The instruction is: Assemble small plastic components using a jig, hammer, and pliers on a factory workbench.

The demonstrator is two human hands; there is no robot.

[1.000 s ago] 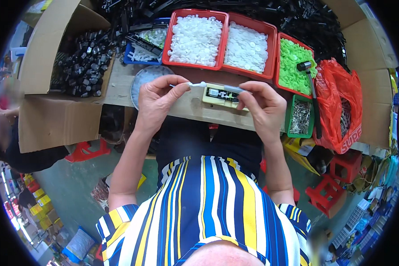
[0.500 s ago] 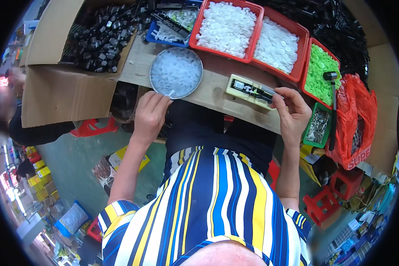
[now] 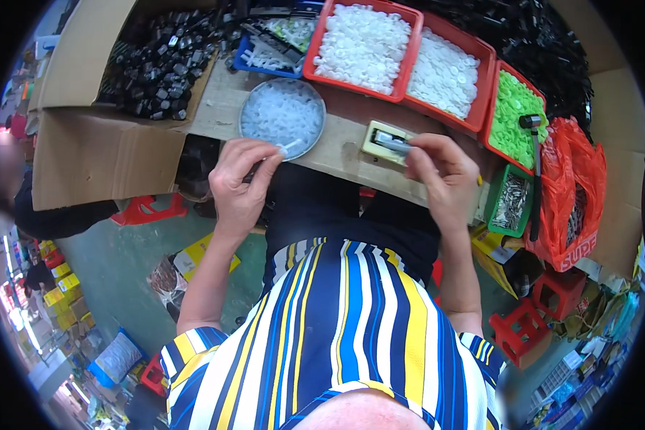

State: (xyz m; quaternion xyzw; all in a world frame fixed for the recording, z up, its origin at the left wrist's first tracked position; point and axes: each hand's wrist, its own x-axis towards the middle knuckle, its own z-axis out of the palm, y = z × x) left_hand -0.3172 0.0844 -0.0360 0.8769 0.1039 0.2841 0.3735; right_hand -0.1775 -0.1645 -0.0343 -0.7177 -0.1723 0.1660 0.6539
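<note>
My left hand (image 3: 242, 179) is closed in a pinch on a small translucent white plastic piece (image 3: 292, 147), at the near rim of a round tray (image 3: 323, 120) heaped with similar pieces. My right hand (image 3: 446, 172) is over a cream block (image 3: 372, 146) at the table's near edge. Its thumb and fingers are closed on a translucent grey plastic piece (image 3: 394, 144), held low over the block. A small black and silver part (image 3: 384, 136) lies in the block's recess. My right fingers hide the block's right end.
Red trays of white plastic pieces (image 3: 362, 46) and green pieces (image 3: 514, 100) line the far side. A hammer (image 3: 536, 147), a green tray of metal pins (image 3: 510, 202) and a red bag (image 3: 570, 186) are at the right. A carton (image 3: 104, 154) of black parts stands left.
My right hand has moved left over the cream block with its translucent piece. My left hand has drawn slightly back and turned, lifting a small piece at the tray's rim.
</note>
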